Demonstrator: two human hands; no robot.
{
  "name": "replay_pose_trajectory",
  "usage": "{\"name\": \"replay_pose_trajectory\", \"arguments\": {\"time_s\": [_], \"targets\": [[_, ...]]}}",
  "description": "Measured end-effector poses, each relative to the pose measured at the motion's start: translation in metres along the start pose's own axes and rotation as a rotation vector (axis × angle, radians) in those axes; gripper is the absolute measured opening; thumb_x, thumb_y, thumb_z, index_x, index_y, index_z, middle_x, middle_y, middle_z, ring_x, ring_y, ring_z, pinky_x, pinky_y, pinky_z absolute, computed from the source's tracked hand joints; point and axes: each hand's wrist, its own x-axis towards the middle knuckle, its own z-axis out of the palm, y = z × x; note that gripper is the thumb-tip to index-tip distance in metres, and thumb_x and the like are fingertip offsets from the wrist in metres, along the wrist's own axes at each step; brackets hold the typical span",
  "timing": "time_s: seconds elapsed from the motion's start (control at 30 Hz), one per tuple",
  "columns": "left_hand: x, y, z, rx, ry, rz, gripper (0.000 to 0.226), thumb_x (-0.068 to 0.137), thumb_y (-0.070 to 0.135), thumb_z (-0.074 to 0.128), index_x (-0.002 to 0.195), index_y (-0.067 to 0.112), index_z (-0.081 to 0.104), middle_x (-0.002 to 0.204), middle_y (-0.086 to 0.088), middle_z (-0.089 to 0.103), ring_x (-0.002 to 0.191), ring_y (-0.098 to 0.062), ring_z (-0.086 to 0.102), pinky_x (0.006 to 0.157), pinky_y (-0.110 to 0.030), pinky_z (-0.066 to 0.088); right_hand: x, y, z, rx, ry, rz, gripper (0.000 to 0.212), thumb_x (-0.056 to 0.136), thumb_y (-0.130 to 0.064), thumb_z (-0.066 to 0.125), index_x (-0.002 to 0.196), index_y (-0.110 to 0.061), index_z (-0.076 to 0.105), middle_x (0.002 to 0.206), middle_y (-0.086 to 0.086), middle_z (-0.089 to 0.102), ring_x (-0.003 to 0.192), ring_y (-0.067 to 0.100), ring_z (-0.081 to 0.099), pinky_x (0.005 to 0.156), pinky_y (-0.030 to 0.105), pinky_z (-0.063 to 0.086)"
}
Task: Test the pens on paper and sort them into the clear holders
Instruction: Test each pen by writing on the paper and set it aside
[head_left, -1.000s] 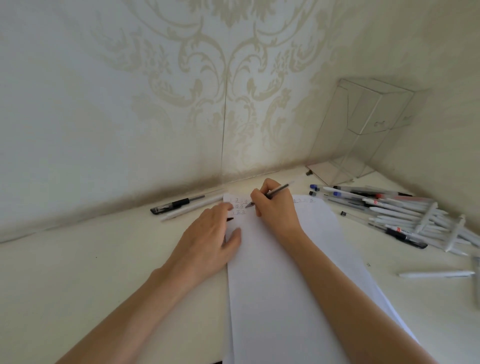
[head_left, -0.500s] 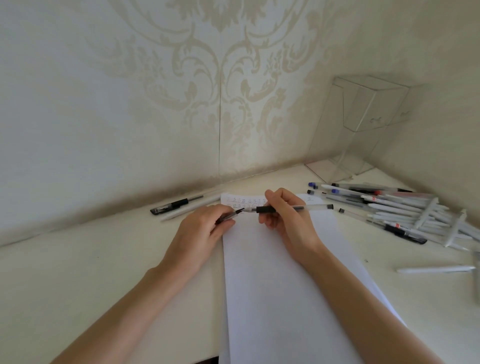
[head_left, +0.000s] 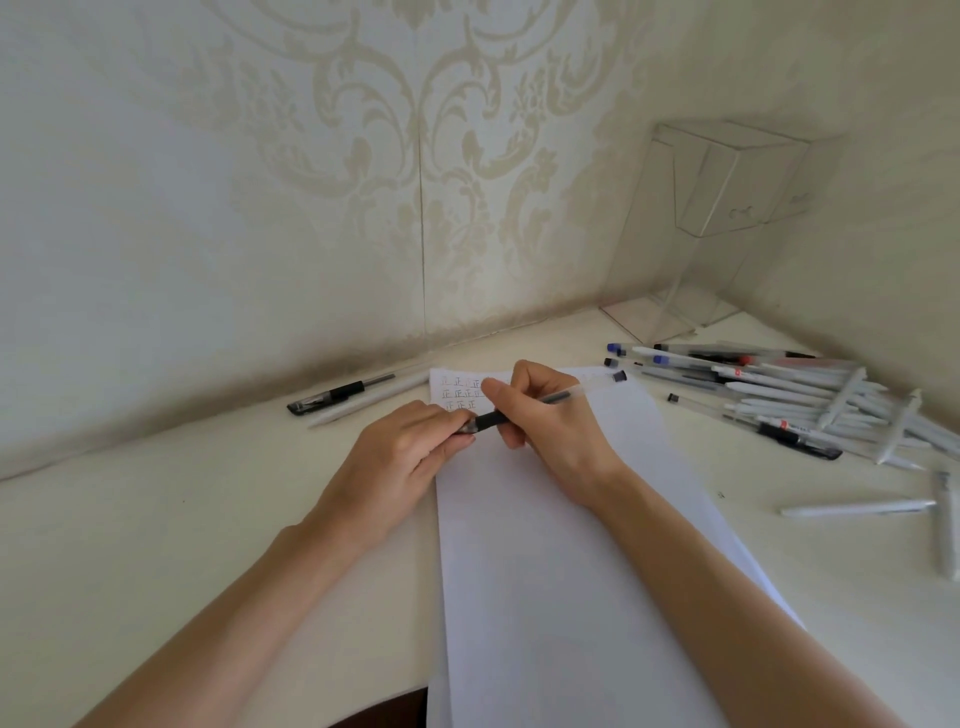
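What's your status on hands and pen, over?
Left grip pinches pen at tip end; right grip holds its barrel. Pen held over paper. Nothing blocks clear holder.

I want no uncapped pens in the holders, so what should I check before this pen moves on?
1. Pen held by right hand: ok.
2. Left hand at the pen's tip: ok.
3. Tip capped: cannot tell, left fingers hide it.
4. Test marks on paper: ok.
5. Clear holder standing in the far right corner: ok.
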Motion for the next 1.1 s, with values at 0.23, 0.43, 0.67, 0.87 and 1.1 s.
{"name": "replay_pose_trajectory", "arguments": {"time_s": [0.23,0.43,0.67,0.87,1.1], "targets": [[0.003,-0.029,-0.026,0.259,0.218,-0.292,0.019,0.091,0.015,0.052,0.104,0.004,0.061,0.09,-0.013,0.064,0.082,-0.031,0.057,0.071,-0.036,0.042,0.0,-0.002,-0.005,-0.108,-0.068,0.008,0.022,0.086,-0.03,0.062,0.103,-0.016,0.06,0.068,0.001,0.061,0.063,0.006,0.052,0.063,0.019,0.042],[-0.006,-0.044,-0.039,0.695,0.249,-0.579,0.009,0.08,0.013,0.064,0.087,0.009,0.067,0.084,-0.017,0.064,0.079,-0.039,0.054,0.071,-0.043,0.039,0.0,0.001,-0.012,-0.228,0.049,0.01,0.008,0.091,-0.03,0.059,0.094,-0.022,0.061,0.072,-0.001,0.064,0.066,0.005,0.054,0.068,0.019,0.041],[0.002,-0.008,-0.013,0.415,0.115,-0.156,0.03,0.085,0.028,0.045,0.102,0.013,0.064,0.111,-0.007,0.057,0.1,-0.026,0.052,0.083,-0.038,0.037,-0.004,-0.005,-0.059,-0.804,0.344,0.02,0.012,0.093,-0.016,0.052,0.097,-0.013,0.063,0.093,0.001,0.064,0.086,0.019,0.057,0.073,0.028,0.044],[-0.002,0.001,0.011,0.305,-0.292,-0.041,0.057,0.085,0.061,0.036,0.115,0.022,0.063,0.121,0.008,0.057,0.111,-0.012,0.052,0.09,-0.027,0.038,-0.026,0.002,-0.141,-1.454,0.514,0.27,0.026,0.085,0.0,0.047,0.106,-0.006,0.061,0.111,0.015,0.061,0.108,0.035,0.048,0.086,0.038,0.039],[-0.003,0.001,0.01,0.261,-0.282,-0.049,0.072,0.084,0.072,0.023,0.116,0.022,0.062,0.121,0.01,0.056,0.11,-0.01,0.05,0.091,-0.024,0.038,-0.025,-0.009,-0.137,-1.645,0.48,0.128,0.017,0.095,-0.013,0.047,0.101,-0.006,0.062,0.107,0.013,0.062,0.107,0.033,0.047,0.087,0.039,0.032]]}}
